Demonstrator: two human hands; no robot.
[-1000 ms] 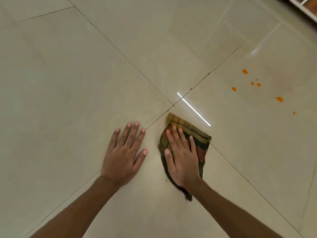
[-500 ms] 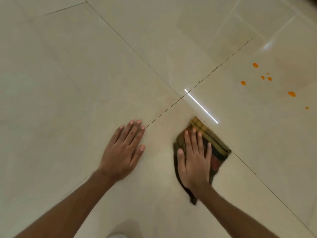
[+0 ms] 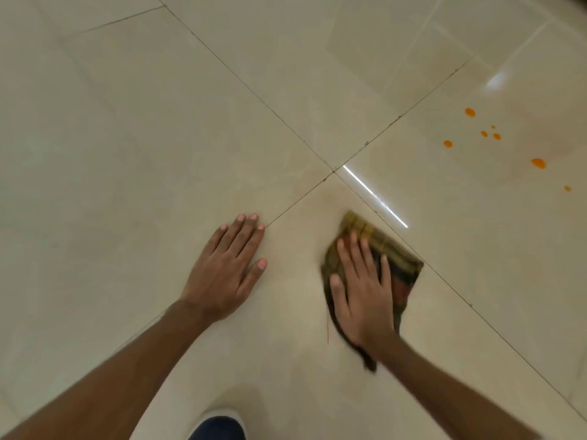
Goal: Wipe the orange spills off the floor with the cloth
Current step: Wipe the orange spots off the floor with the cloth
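A dark checked cloth (image 3: 401, 261) lies bunched on the beige tiled floor (image 3: 158, 128), just right of the point where four tiles meet. My right hand (image 3: 362, 295) presses flat on the cloth and covers most of it. My left hand (image 3: 226, 268) rests flat on the bare floor to the left, fingers together, holding nothing. Several small orange spills (image 3: 538, 163) dot the tile at the far right, well beyond the cloth and apart from it. A faint orange smear (image 3: 327, 198) shows near the tile junction.
Dark grout lines (image 3: 254, 93) cross the floor diagonally. A bright strip of reflected light (image 3: 374, 200) lies just beyond the cloth. The toe of a dark shoe (image 3: 219, 427) shows at the bottom edge, between my arms.
My right hand has slid the cloth to the right and toward me, away from the tile junction. My left hand has stayed planted on the floor.
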